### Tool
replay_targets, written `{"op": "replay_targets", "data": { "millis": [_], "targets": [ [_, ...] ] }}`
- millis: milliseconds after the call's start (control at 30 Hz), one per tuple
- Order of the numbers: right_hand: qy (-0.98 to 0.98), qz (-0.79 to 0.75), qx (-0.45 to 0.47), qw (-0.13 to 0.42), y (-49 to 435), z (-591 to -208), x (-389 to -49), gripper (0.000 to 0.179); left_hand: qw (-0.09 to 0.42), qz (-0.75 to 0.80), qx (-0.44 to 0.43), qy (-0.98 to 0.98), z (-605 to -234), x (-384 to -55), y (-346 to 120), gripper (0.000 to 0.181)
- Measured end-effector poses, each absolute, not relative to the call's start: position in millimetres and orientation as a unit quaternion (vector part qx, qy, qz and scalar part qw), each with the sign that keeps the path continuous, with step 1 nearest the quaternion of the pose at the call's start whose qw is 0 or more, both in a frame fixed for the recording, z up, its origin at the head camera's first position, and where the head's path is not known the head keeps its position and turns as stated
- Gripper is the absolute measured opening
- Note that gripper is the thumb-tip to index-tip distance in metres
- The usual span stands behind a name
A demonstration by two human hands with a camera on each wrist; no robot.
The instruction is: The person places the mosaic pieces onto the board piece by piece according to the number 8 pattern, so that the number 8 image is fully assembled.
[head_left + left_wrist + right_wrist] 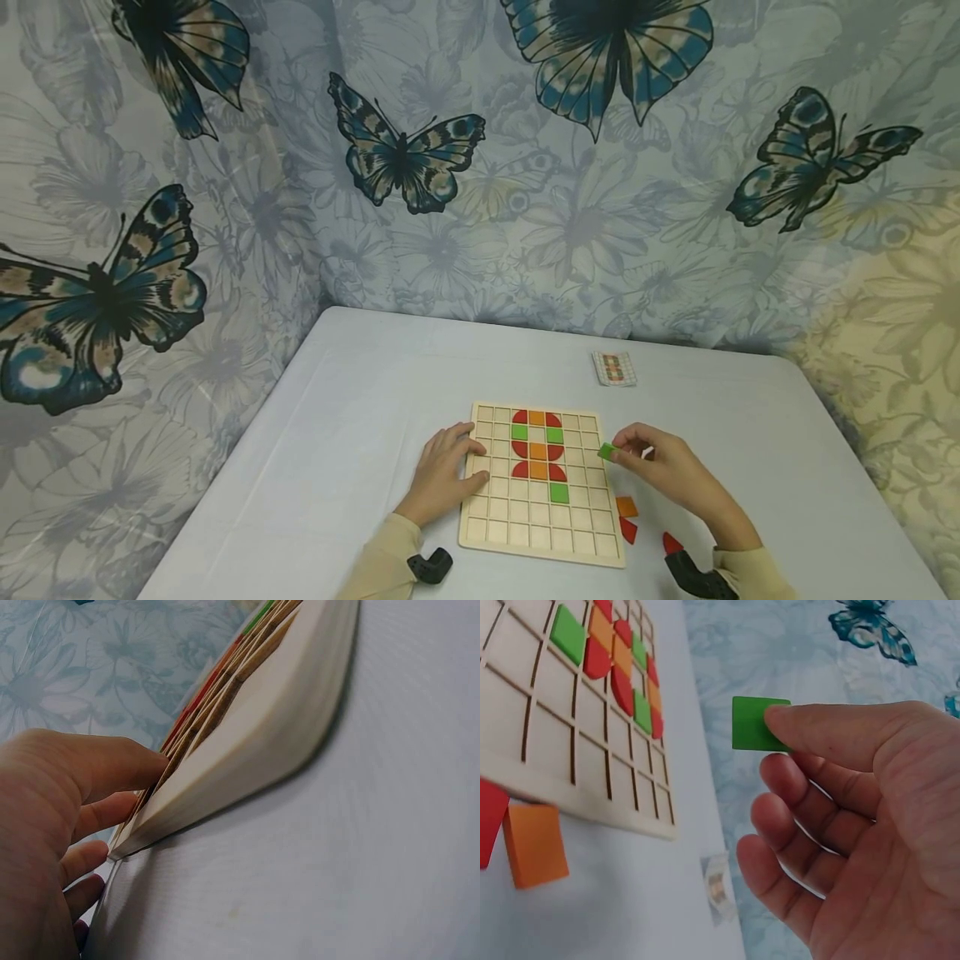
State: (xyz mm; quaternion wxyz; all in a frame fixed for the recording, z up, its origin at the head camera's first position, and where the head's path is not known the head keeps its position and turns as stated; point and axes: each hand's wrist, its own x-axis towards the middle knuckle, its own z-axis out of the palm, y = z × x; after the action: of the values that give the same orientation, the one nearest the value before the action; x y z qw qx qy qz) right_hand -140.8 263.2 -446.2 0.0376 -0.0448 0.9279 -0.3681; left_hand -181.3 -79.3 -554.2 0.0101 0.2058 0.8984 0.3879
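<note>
A square green tile is pinched between the thumb and fingers of my right hand, just past the right edge of a wooden grid board. My left hand rests on the board's left edge; in the left wrist view its thumb lies over the rim. Red rounded pieces and orange squares fill cells in the middle columns. Green squares flank a bare cell in the second row, and a single green square lies below the lowest red piece on the right.
Right of the board lie a loose orange square and red pieces, with another red piece by the right wrist's black camera mount. A stack of pattern cards sits farther back on the white table.
</note>
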Motion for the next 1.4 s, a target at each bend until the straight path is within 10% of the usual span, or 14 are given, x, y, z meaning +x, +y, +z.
{"op": "replay_targets", "data": {
  "millis": [1400],
  "targets": [
    [0.893, -0.4, -0.177, 0.108, 191.4, -465.5, -172.1, 0.009, 0.017, 0.39, 0.207, 0.897, -551.0, -181.1, -80.2, 0.024]
  ]
}}
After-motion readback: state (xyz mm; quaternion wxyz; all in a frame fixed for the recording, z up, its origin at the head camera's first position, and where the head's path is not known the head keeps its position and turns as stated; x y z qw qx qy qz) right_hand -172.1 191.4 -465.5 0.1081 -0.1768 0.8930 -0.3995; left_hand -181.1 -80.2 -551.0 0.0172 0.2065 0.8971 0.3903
